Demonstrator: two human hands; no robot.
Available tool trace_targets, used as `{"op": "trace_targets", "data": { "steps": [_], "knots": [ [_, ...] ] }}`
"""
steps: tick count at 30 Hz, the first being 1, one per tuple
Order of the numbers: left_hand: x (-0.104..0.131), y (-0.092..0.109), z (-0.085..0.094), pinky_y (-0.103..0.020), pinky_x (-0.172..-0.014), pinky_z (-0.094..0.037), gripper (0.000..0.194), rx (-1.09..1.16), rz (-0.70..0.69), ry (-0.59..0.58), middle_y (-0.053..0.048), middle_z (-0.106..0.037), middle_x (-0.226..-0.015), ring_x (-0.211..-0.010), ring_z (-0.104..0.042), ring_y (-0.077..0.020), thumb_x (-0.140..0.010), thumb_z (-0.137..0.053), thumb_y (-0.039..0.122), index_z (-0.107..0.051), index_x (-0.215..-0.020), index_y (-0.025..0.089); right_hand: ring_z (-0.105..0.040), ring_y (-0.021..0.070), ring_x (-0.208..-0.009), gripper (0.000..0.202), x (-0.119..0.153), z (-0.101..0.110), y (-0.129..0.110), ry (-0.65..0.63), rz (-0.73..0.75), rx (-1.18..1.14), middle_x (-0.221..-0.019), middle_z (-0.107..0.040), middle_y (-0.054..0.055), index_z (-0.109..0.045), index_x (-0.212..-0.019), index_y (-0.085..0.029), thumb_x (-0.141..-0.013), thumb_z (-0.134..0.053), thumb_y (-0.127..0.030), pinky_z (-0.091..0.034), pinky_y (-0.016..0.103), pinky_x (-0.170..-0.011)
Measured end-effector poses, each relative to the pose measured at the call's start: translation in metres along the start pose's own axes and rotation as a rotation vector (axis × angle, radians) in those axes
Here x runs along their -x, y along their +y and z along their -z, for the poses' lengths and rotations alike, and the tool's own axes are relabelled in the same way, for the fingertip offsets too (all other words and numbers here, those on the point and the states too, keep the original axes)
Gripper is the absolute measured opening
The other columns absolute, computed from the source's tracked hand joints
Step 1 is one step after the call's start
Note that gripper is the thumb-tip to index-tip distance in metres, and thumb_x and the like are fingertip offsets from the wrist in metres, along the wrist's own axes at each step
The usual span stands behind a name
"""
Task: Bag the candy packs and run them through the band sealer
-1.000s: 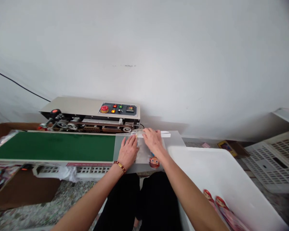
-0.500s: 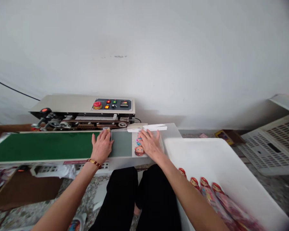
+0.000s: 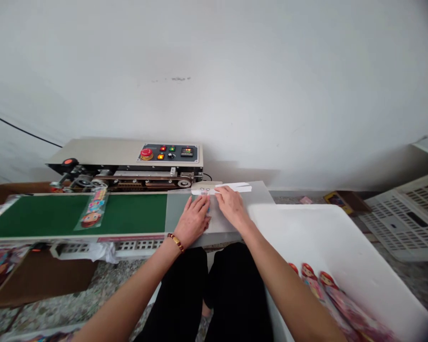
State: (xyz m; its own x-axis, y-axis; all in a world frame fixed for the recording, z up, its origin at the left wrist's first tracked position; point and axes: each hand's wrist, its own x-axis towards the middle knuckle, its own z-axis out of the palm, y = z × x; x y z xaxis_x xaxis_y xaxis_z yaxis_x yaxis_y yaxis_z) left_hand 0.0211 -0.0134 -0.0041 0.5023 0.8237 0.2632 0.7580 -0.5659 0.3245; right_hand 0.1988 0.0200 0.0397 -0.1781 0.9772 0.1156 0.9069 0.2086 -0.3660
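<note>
Head view, left hand: my left hand (image 3: 194, 219) lies palm down on the grey feed plate (image 3: 176, 213), fingers together and stretched flat, pressing on a clear packet (image 3: 211, 217) beneath them; a beaded bracelet (image 3: 176, 242) sits on the wrist.
Head view, right hand: my right hand (image 3: 231, 206) lies flat just beside the left, fingers slightly spread, tips touching the packet's top edge near the white guide strip (image 3: 231, 188).
Packet under hands: it rests on the grey plate, just right of the green belt's end, mostly hidden by both hands; I cannot tell what print it carries.
Packet on belt: a second packet with a cartoon face (image 3: 93, 213) lies on the green conveyor belt (image 3: 135, 213), well left of my hands, its top edge at the sealing rollers.
Sealer: the band sealing machine (image 3: 128, 164) stands behind the belt against the wall, red button and lit panel facing up.
White tub: a white bin (image 3: 321, 237) sits to my right, with more printed packets (image 3: 324, 289) lying along its near side.
Crate: a white slotted crate (image 3: 406, 218) stands far right on the floor.
Box: a brown cardboard box (image 3: 39, 278) sits at lower left, under the belt.
</note>
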Motion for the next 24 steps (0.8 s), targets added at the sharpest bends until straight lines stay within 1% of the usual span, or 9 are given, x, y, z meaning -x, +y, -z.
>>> {"op": "trace_targets", "data": {
  "steps": [4, 8, 11, 13, 14, 16, 18, 22, 24],
  "knots": [
    [0.010, 0.003, -0.001, -0.056, -0.126, -0.022, 0.059, 0.060, 0.001, 0.007, -0.018, -0.047, -0.155, -0.148, -0.039, -0.0283, -0.093, -0.048, 0.019, -0.039, -0.150, 0.014, -0.062, 0.0306, -0.111, 0.023, -0.037, -0.003, -0.019, -0.176, -0.128, 0.087, -0.119, -0.069, 0.015, -0.067, -0.112, -0.017, -0.102, -0.048, -0.023, -0.039, 0.048, -0.100],
    [0.008, 0.002, 0.003, -0.054, -0.122, -0.030, 0.061, 0.235, 0.089, 0.058, -0.017, -0.048, -0.151, -0.146, -0.041, -0.0282, -0.088, -0.059, 0.023, -0.042, -0.147, 0.019, -0.063, 0.0291, -0.106, 0.018, -0.046, -0.003, -0.020, -0.236, -0.129, 0.072, -0.111, -0.070, 0.013, -0.070, -0.096, -0.020, -0.099, -0.052, -0.022, -0.040, 0.046, -0.096],
    [-0.006, -0.002, 0.012, -0.054, -0.108, -0.042, 0.046, 0.257, 0.353, 0.132, -0.016, -0.056, -0.139, -0.130, -0.053, -0.0317, -0.090, -0.062, 0.033, -0.053, -0.134, 0.021, -0.061, 0.0272, -0.112, 0.021, -0.037, -0.002, -0.016, -0.203, -0.110, 0.048, -0.117, -0.067, 0.011, -0.068, -0.101, -0.020, -0.100, -0.047, -0.019, -0.038, 0.044, -0.097],
    [-0.019, -0.004, 0.020, -0.055, -0.100, -0.044, 0.032, 0.134, 0.539, 0.139, -0.017, -0.062, -0.123, -0.118, -0.057, -0.0344, -0.092, -0.061, 0.038, -0.062, -0.117, 0.018, -0.060, 0.0263, -0.113, 0.020, -0.028, 0.000, -0.015, -0.176, -0.102, 0.025, -0.118, -0.066, 0.010, -0.066, -0.104, -0.020, -0.099, -0.047, -0.018, -0.037, 0.043, -0.097],
    [-0.025, -0.004, 0.022, -0.056, -0.098, -0.043, 0.028, 0.061, 0.585, 0.122, -0.017, -0.063, -0.117, -0.115, -0.056, -0.0357, -0.092, -0.061, 0.039, -0.064, -0.109, 0.017, -0.060, 0.0258, -0.113, 0.019, -0.024, 0.001, -0.015, -0.166, -0.099, 0.012, -0.117, -0.065, 0.009, -0.066, -0.103, -0.020, -0.099, -0.048, -0.018, -0.036, 0.042, -0.097],
    [-0.035, -0.003, 0.024, -0.055, -0.095, -0.043, 0.022, -0.031, 0.593, 0.073, -0.018, -0.064, -0.111, -0.113, -0.054, -0.0372, -0.091, -0.063, 0.037, -0.065, -0.099, 0.016, -0.060, 0.0249, -0.113, 0.019, -0.017, 0.002, -0.015, -0.147, -0.098, -0.019, -0.117, -0.066, 0.009, -0.066, -0.102, -0.020, -0.099, -0.048, -0.018, -0.036, 0.041, -0.098],
    [-0.040, -0.001, 0.023, -0.053, -0.093, -0.043, 0.016, -0.015, 0.589, 0.052, -0.017, -0.065, -0.111, -0.112, -0.053, -0.0371, -0.090, -0.063, 0.033, -0.063, -0.093, 0.017, -0.059, 0.0244, -0.116, 0.018, -0.011, 0.001, -0.014, -0.124, -0.106, -0.069, -0.117, -0.066, 0.008, -0.066, -0.103, -0.020, -0.098, -0.049, -0.017, -0.036, 0.041, -0.099],
    [-0.034, 0.004, 0.018, -0.053, -0.095, -0.041, 0.005, 0.217, 0.603, 0.132, -0.010, -0.067, -0.101, -0.105, -0.057, -0.0323, -0.089, -0.060, 0.023, -0.058, -0.088, 0.020, -0.061, 0.0219, -0.114, 0.023, -0.001, -0.004, -0.008, -0.074, -0.153, -0.204, -0.116, -0.069, 0.007, -0.062, -0.117, -0.020, -0.095, -0.055, -0.018, -0.040, 0.038, -0.100],
    [-0.027, 0.008, 0.019, -0.050, -0.097, -0.040, 0.005, 0.399, 0.572, 0.212, -0.005, -0.066, -0.091, -0.095, -0.060, -0.0259, -0.089, -0.059, 0.023, -0.055, -0.088, 0.021, -0.065, 0.0203, -0.105, 0.027, 0.002, -0.007, -0.006, -0.047, -0.183, -0.430, -0.113, -0.070, 0.007, -0.059, -0.120, -0.021, -0.093, -0.057, -0.024, -0.045, 0.036, -0.096]
  ]
}}
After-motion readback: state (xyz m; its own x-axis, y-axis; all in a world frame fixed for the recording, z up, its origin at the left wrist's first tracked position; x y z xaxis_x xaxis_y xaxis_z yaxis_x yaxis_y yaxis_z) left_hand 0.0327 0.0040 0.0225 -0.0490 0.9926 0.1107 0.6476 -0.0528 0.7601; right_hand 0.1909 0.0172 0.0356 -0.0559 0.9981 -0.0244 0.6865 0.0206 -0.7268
